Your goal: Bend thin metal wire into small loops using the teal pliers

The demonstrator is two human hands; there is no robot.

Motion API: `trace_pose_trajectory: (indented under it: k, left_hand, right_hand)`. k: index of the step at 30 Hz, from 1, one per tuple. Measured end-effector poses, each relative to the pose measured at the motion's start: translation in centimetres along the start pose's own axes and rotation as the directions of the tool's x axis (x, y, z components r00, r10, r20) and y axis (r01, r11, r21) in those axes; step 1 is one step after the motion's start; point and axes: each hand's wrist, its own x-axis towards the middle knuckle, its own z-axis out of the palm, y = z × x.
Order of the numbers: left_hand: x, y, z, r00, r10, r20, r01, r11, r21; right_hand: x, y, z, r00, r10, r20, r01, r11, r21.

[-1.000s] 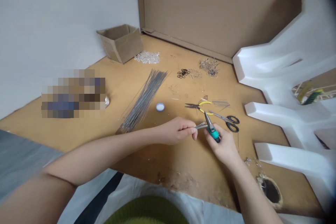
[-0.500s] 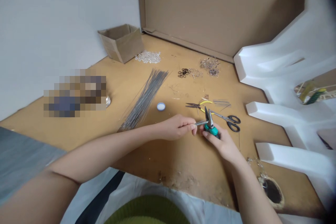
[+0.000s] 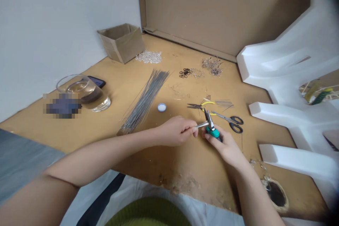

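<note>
Just left of the pliers, my left hand (image 3: 177, 131) pinches a few short silver wires (image 3: 202, 124) between thumb and fingers. Their free ends reach to the jaws of the pliers (image 3: 212, 131), which have teal and black grips. My right hand (image 3: 225, 144) is wrapped around those grips, with the jaws pointing up and away from me. Whether the jaws bite on the wires is too small to tell. Behind the hands lie yellow-handled pliers (image 3: 195, 106) and black-handled scissors (image 3: 234, 123).
Left of centre lies a long bundle of grey wires (image 3: 148, 99), near a small blue-and-white dish (image 3: 161, 107). Clear beads (image 3: 149, 57) sit beside a cardboard box (image 3: 125, 46). A glass of liquid (image 3: 91, 95) stands at left. White foam packaging (image 3: 272, 113) borders the right side.
The pliers' jaws have tipped slightly to the left. Both hands keep nearly the same place and grip.
</note>
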Motion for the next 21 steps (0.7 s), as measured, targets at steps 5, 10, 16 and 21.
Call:
trace_pose_trajectory:
  k: [5,10,16,21]
  left_hand:
    - [-0.2,0.4,-0.1,1.000,0.021,-0.002,-0.021,0.997,0.079]
    - [-0.4,0.7,-0.3,1.000,0.031,-0.003,-0.030,0.985,0.170]
    - [-0.4,0.3,-0.2,0.998,0.056,0.020,-0.059,0.950,0.307]
    - [0.1,-0.5,0.1,0.998,0.052,0.027,-0.059,0.894,0.444]
  right_hand:
    - [-0.2,0.0,0.2,1.000,0.005,-0.007,-0.005,0.999,-0.048]
    - [-0.4,0.0,0.5,0.990,-0.005,-0.141,-0.032,0.966,-0.258]
    - [-0.3,0.6,1.1,0.966,-0.015,-0.258,-0.096,0.907,-0.411]
    - [0.3,0.8,1.7,0.955,-0.003,-0.296,-0.109,0.926,-0.362]
